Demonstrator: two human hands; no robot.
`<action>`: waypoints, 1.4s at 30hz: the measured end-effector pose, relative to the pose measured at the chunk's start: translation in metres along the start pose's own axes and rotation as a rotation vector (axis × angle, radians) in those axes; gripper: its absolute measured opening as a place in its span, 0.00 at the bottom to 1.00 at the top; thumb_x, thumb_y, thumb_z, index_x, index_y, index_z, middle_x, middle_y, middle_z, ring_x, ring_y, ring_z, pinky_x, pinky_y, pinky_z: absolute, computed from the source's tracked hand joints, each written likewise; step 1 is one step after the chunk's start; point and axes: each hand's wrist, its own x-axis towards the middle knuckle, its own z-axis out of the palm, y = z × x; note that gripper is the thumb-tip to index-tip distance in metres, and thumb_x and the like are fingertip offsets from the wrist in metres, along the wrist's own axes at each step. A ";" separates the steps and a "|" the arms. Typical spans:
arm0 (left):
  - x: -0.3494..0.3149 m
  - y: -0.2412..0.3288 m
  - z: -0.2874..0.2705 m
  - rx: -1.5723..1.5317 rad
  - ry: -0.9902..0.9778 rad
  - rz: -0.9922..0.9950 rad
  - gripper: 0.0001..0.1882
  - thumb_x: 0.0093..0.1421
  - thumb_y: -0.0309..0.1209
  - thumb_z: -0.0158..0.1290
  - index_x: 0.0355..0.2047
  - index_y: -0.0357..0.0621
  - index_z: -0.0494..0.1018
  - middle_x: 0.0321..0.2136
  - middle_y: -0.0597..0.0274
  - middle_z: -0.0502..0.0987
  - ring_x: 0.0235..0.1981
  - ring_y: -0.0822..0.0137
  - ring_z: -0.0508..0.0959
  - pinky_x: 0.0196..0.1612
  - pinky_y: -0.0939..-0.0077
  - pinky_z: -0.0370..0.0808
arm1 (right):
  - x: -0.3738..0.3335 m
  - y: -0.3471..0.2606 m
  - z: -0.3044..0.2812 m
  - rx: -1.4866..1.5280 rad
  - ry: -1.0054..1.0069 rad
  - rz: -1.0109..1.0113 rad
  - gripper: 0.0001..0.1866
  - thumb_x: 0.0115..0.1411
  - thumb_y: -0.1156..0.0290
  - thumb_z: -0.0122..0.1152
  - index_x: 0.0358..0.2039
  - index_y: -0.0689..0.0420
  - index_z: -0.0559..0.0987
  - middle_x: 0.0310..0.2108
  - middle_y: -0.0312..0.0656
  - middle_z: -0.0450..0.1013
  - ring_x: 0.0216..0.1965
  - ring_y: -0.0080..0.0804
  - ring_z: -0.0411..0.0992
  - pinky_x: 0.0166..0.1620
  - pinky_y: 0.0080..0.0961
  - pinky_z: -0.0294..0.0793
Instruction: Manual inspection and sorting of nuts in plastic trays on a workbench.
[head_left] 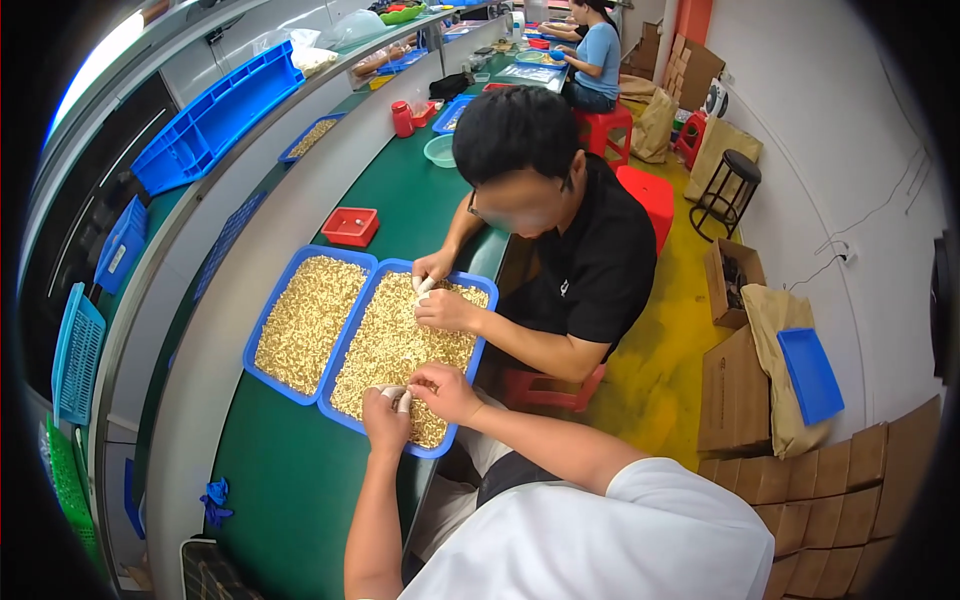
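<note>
My left hand (386, 418), with white covers on some fingertips, is closed in a pinch above the near end of a blue tray (330, 411). My right hand (448, 394) meets it there, its fingers also pinched together. Whatever they hold is too small to make out. Many small gold-coloured metal pieces (372, 345) fill this tray. A second blue tray (250, 350) of similar pieces (308, 325) stands against its left side. Across the same tray, a co-worker's hands (440, 300), with white fingertip covers, work close together over its far end.
The co-worker in black (600, 240) sits close on my right. A red basket (351, 227) stands behind the trays on the green table (270, 450). A crumpled blue glove (215, 500) lies at the near left. Cardboard boxes (830, 490) are stacked at the right.
</note>
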 end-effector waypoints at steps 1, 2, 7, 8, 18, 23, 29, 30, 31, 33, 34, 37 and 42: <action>-0.001 -0.003 0.000 0.009 0.007 -0.007 0.07 0.54 0.28 0.65 0.33 0.41 0.81 0.33 0.55 0.79 0.37 0.54 0.77 0.42 0.63 0.74 | 0.000 -0.002 0.001 0.005 0.007 0.012 0.05 0.58 0.74 0.65 0.33 0.62 0.80 0.28 0.44 0.76 0.28 0.32 0.75 0.32 0.28 0.74; -0.003 -0.005 0.002 -0.169 0.033 -0.158 0.06 0.54 0.27 0.64 0.32 0.41 0.81 0.33 0.56 0.79 0.36 0.57 0.78 0.41 0.67 0.75 | 0.000 -0.004 0.001 0.010 0.013 0.024 0.05 0.59 0.74 0.65 0.33 0.62 0.80 0.28 0.44 0.76 0.26 0.31 0.75 0.31 0.27 0.73; -0.005 -0.006 0.003 -0.955 0.190 -0.568 0.07 0.60 0.21 0.60 0.40 0.37 0.79 0.37 0.62 0.81 0.39 0.72 0.80 0.44 0.80 0.74 | 0.000 -0.011 -0.002 0.033 -0.028 0.106 0.06 0.59 0.73 0.64 0.31 0.62 0.80 0.25 0.46 0.75 0.25 0.35 0.75 0.29 0.28 0.72; -0.005 -0.005 0.001 -0.957 0.172 -0.563 0.09 0.61 0.19 0.58 0.42 0.36 0.78 0.39 0.62 0.81 0.41 0.72 0.80 0.47 0.79 0.75 | 0.000 -0.011 -0.003 0.039 -0.037 0.104 0.06 0.59 0.73 0.64 0.31 0.62 0.80 0.25 0.46 0.75 0.25 0.35 0.75 0.29 0.28 0.72; -0.013 -0.005 0.018 -1.338 0.265 -0.604 0.12 0.62 0.17 0.56 0.47 0.36 0.76 0.40 0.61 0.80 0.39 0.72 0.79 0.45 0.79 0.76 | -0.002 -0.005 -0.003 -0.017 -0.118 0.097 0.06 0.59 0.72 0.65 0.30 0.62 0.81 0.24 0.45 0.75 0.24 0.37 0.73 0.29 0.31 0.70; -0.017 -0.013 0.015 -1.387 0.186 -0.578 0.10 0.63 0.19 0.56 0.45 0.37 0.78 0.38 0.62 0.81 0.38 0.72 0.80 0.44 0.79 0.76 | -0.002 -0.004 -0.002 0.002 -0.142 0.051 0.05 0.58 0.74 0.65 0.30 0.62 0.81 0.23 0.44 0.75 0.23 0.36 0.72 0.28 0.30 0.69; -0.009 -0.015 -0.009 -1.100 0.030 -0.584 0.06 0.62 0.20 0.58 0.39 0.37 0.80 0.35 0.62 0.83 0.37 0.72 0.81 0.43 0.78 0.77 | -0.001 -0.003 -0.005 0.006 -0.160 0.071 0.06 0.60 0.74 0.63 0.29 0.63 0.79 0.22 0.39 0.73 0.22 0.24 0.69 0.27 0.24 0.67; -0.009 -0.016 -0.012 -1.051 -0.008 -0.555 0.06 0.62 0.20 0.58 0.39 0.37 0.80 0.35 0.62 0.83 0.37 0.72 0.81 0.43 0.78 0.77 | -0.001 -0.004 -0.005 0.017 -0.161 0.071 0.07 0.61 0.74 0.63 0.28 0.64 0.79 0.21 0.39 0.73 0.22 0.23 0.69 0.27 0.23 0.67; -0.008 -0.016 -0.014 -1.001 -0.048 -0.526 0.06 0.62 0.20 0.58 0.40 0.37 0.80 0.35 0.62 0.83 0.37 0.72 0.81 0.43 0.78 0.77 | -0.001 -0.003 -0.005 0.021 -0.172 0.071 0.07 0.61 0.74 0.63 0.28 0.64 0.79 0.21 0.39 0.73 0.22 0.23 0.69 0.27 0.23 0.67; -0.005 -0.013 -0.017 -0.992 -0.025 -0.528 0.05 0.62 0.21 0.59 0.38 0.36 0.81 0.34 0.63 0.83 0.35 0.74 0.81 0.41 0.79 0.77 | -0.001 -0.002 -0.005 0.009 -0.174 0.091 0.05 0.59 0.75 0.65 0.29 0.63 0.80 0.23 0.44 0.75 0.22 0.30 0.72 0.27 0.27 0.69; -0.003 -0.012 -0.017 -0.919 -0.040 -0.506 0.04 0.61 0.22 0.59 0.37 0.36 0.81 0.33 0.63 0.83 0.34 0.74 0.80 0.39 0.79 0.76 | -0.001 -0.001 -0.005 0.009 -0.180 0.092 0.05 0.59 0.75 0.65 0.29 0.63 0.80 0.23 0.44 0.75 0.22 0.30 0.72 0.27 0.27 0.69; 0.001 -0.010 -0.018 -0.850 -0.065 -0.506 0.04 0.61 0.23 0.61 0.35 0.35 0.81 0.30 0.64 0.83 0.31 0.76 0.79 0.36 0.79 0.75 | -0.002 0.000 -0.006 0.018 -0.171 0.092 0.05 0.58 0.75 0.65 0.29 0.63 0.80 0.23 0.44 0.75 0.22 0.31 0.72 0.27 0.27 0.69; 0.001 -0.016 -0.015 -0.748 -0.172 -0.555 0.06 0.59 0.27 0.64 0.32 0.36 0.82 0.26 0.67 0.82 0.27 0.78 0.77 0.31 0.79 0.73 | -0.001 -0.002 -0.008 -0.009 -0.214 0.076 0.05 0.60 0.74 0.64 0.29 0.64 0.80 0.23 0.44 0.75 0.22 0.31 0.72 0.27 0.27 0.70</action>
